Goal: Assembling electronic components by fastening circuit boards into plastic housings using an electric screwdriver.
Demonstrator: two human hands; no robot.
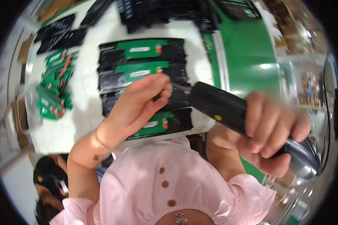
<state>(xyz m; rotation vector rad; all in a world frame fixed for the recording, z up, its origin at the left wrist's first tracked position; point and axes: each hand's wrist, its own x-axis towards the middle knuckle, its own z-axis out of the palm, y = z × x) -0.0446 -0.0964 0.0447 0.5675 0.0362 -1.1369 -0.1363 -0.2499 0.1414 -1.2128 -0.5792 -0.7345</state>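
Observation:
My right hand (272,129), slightly blurred, wraps around a black corded electric screwdriver (218,103). The tool is tilted, and its thin metal bit (181,87) points left toward my left hand (144,93). The fingers of that hand are pinched together by the bit's tip; what they hold, if anything, is too small to make out. Beneath them lie several black plastic housings (110,80) in a column, with green circuit boards (141,50) on them. The hand and forearm partly cover the lower housings.
A heap of green circuit boards (52,88) lies to the left on the white work surface (84,129). Black plastic parts (146,15) are piled at the far side, others (60,33) at far left. A green mat (251,52) stretches right. Another person (49,176) is at lower left.

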